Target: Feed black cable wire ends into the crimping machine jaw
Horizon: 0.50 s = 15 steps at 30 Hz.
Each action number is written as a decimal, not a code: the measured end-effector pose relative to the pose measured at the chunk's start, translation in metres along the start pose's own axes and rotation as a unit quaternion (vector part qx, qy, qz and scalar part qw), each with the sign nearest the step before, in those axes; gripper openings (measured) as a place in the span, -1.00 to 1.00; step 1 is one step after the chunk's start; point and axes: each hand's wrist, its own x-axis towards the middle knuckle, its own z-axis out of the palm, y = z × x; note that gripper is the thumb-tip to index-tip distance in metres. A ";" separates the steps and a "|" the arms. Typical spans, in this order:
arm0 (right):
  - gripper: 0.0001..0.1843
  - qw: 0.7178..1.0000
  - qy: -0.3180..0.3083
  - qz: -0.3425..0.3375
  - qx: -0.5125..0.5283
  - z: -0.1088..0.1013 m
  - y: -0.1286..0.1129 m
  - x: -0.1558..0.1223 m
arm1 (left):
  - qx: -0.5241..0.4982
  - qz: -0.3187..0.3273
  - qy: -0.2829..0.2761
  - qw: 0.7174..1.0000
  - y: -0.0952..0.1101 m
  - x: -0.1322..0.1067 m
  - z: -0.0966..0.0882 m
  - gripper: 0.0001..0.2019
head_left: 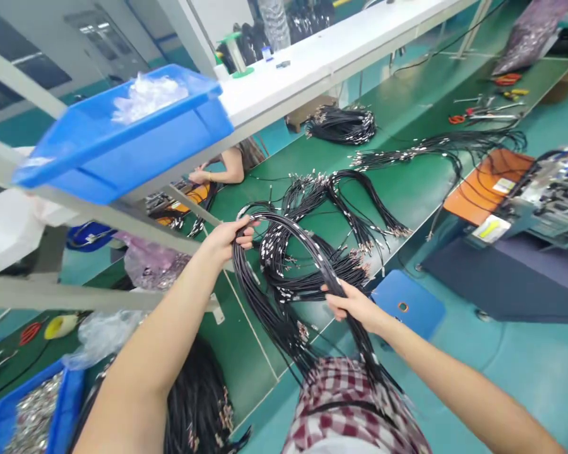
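Note:
A thick bundle of black cables (307, 238) arches in front of my body, its ends hanging toward my checked apron. My left hand (234, 238) is closed around the bundle at the upper left of the arch. Lower on the right side, my right hand (348, 301) grips the same bundle. Small white bands show along the cables. Behind it, another looped heap of black cables (341, 255) with coppery ends lies on the green table (246, 334).
A blue bin (137, 151) of clear plastic stands on the shelf at upper left. More cable bundles (343, 124) lie farther back. A machine with an orange plate (487, 183) stands at right, near a blue stool (407, 302). Another person's arm (224, 169) shows behind the shelf.

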 end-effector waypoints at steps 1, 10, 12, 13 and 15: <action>-0.55 0.999 0.020 -0.004 -0.034 0.001 -0.002 0.027 | 0.035 0.007 0.036 0.999 0.003 0.020 0.005 -0.70; -0.49 0.937 0.285 -0.011 -0.200 -0.058 0.058 -0.006 | 0.359 0.218 0.103 0.902 -0.080 0.059 0.141 -0.39; -0.72 0.891 0.395 0.090 -0.203 -0.075 0.097 -0.095 | 0.388 0.372 0.122 0.834 -0.128 0.051 0.178 -0.50; -0.76 0.850 0.460 0.157 -0.204 -0.076 0.115 -0.144 | 0.393 0.417 0.105 0.813 -0.150 0.046 0.192 -0.55; -0.74 0.747 0.561 0.286 -0.213 -0.069 0.142 -0.236 | 0.397 0.456 0.049 0.795 -0.181 0.037 0.210 -0.63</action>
